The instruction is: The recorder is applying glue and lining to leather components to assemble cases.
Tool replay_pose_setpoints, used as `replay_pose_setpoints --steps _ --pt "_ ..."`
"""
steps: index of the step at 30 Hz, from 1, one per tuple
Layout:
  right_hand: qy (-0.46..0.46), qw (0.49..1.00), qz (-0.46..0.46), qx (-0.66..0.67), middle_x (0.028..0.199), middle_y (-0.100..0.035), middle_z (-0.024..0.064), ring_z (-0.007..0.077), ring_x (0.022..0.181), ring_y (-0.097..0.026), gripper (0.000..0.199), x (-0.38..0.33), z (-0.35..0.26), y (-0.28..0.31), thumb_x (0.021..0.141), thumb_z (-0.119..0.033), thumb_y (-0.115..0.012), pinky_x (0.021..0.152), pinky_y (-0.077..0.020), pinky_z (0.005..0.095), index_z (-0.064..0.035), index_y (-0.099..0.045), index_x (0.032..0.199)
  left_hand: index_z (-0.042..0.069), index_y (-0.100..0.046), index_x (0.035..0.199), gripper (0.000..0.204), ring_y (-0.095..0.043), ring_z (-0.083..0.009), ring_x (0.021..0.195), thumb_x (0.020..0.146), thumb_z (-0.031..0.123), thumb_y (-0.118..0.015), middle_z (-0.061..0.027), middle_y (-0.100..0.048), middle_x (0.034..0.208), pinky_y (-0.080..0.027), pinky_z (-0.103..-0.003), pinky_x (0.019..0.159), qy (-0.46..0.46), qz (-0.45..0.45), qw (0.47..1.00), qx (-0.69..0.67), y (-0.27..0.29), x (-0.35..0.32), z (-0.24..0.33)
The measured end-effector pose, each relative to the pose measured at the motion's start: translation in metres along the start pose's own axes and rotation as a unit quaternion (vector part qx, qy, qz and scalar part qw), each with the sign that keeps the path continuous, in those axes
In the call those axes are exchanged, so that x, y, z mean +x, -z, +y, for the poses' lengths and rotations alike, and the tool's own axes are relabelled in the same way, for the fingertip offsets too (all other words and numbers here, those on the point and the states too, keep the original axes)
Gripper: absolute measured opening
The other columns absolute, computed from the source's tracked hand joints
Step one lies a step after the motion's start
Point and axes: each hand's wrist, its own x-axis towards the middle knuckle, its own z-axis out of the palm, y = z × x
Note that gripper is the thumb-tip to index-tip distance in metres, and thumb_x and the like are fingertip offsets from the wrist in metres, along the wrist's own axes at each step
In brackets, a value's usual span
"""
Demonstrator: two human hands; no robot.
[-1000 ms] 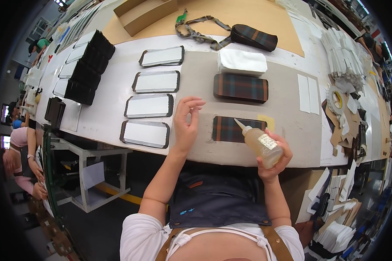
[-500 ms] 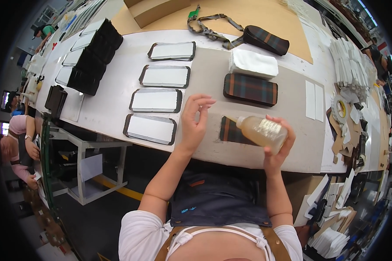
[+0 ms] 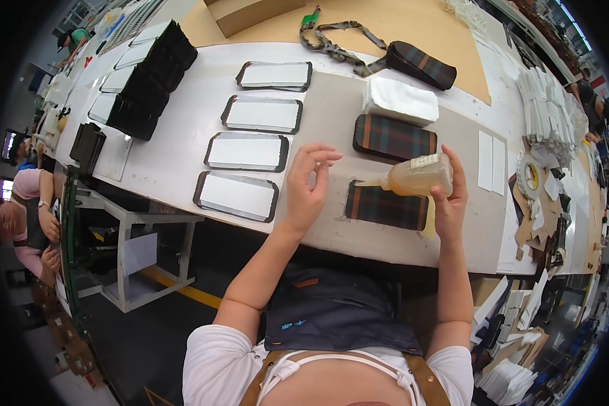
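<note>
In my right hand (image 3: 451,193) is a translucent squeeze bottle (image 3: 421,176) of amber liquid, tilted on its side with its thin nozzle pointing left. Its tip is over the left end of a dark plaid panel (image 3: 386,208) lying on the grey board (image 3: 331,233); whether it touches I cannot tell. My left hand (image 3: 310,183) hovers left of that panel, fingers loosely curled and apart, holding nothing. Just beyond the bottle lies a stack of plaid panels (image 3: 392,137), with a thick white stack (image 3: 399,101) behind it.
Several white panels with dark edges (image 3: 237,196) form a column on the left. Black cases (image 3: 132,111) stand farther left. A plaid pouch (image 3: 421,65) with a strap (image 3: 338,27) lies at the back. Tape (image 3: 529,177) and scraps are at right. A person in pink (image 3: 30,203) sits at far left.
The bottle has swung up and right, now closer to level, uncovering more of the nearest plaid panel. My right hand has risen with it. My left hand has barely moved.
</note>
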Motion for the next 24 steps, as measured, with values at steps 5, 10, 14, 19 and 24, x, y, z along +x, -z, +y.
replay_pose_setpoints --steps 5,10,14,19,24 --pt "-0.002 0.999 -0.018 -0.029 0.146 -0.056 0.0065 0.0163 0.126 -0.056 0.084 -0.007 -0.004 0.003 0.087 -0.046 -0.084 0.109 -0.0465 0.0335 -0.0036 -0.05 0.152 0.001 -0.069 0.11 0.02 -0.063 -0.0163 0.097 0.102 -0.004 -0.052 -0.0098 -0.064 0.119 -0.052 -0.029 0.089 0.008 -0.002 1.0 0.007 -0.001 -0.001 0.002" --pt "-0.045 0.998 -0.034 -0.033 0.14 -0.058 0.0065 0.0146 0.124 -0.057 0.087 -0.031 -0.012 0.006 0.086 -0.052 -0.083 0.107 -0.048 0.0334 -0.0037 -0.05 0.151 0.002 -0.07 0.109 0.023 -0.064 -0.0183 0.094 0.097 -0.008 -0.053 -0.0103 -0.065 0.118 -0.053 -0.03 0.084 -0.002 0.0 1.0 0.016 -0.002 0.0 0.002" --pt "-0.085 0.991 0.014 0.105 0.137 -0.06 0.0067 0.0161 0.125 -0.059 0.089 -0.038 -0.008 0.011 0.09 -0.059 -0.076 0.106 -0.0495 0.0352 -0.0064 -0.044 0.155 0.002 -0.07 0.108 0.026 -0.065 -0.0201 0.093 0.093 -0.011 -0.053 -0.011 -0.066 0.117 -0.054 -0.03 0.081 -0.015 0.004 1.0 0.016 -0.004 0.0 0.002" --pt "-0.103 0.957 0.126 0.238 0.14 -0.06 0.0111 0.0234 0.131 -0.059 0.093 -0.03 -0.016 0.066 0.095 -0.066 -0.063 0.109 -0.0499 0.0392 -0.0018 -0.036 0.157 0.002 -0.069 0.11 0.019 -0.062 -0.0157 0.098 0.102 -0.003 -0.053 -0.0086 -0.065 0.119 -0.05 -0.029 0.089 0.005 -0.008 1.0 0.004 -0.004 0.0 0.003" --pt "-0.012 0.982 0.188 0.022 0.145 -0.057 0.0085 0.0199 0.131 -0.058 0.086 -0.025 -0.014 0.104 0.091 -0.054 -0.077 0.109 -0.0501 0.0356 -0.0014 -0.045 0.151 0.002 -0.069 0.109 0.019 -0.062 -0.0153 0.099 0.103 -0.003 -0.052 -0.0083 -0.065 0.119 -0.05 -0.028 0.089 0.0 -0.008 1.0 0.008 -0.005 0.001 -0.003"
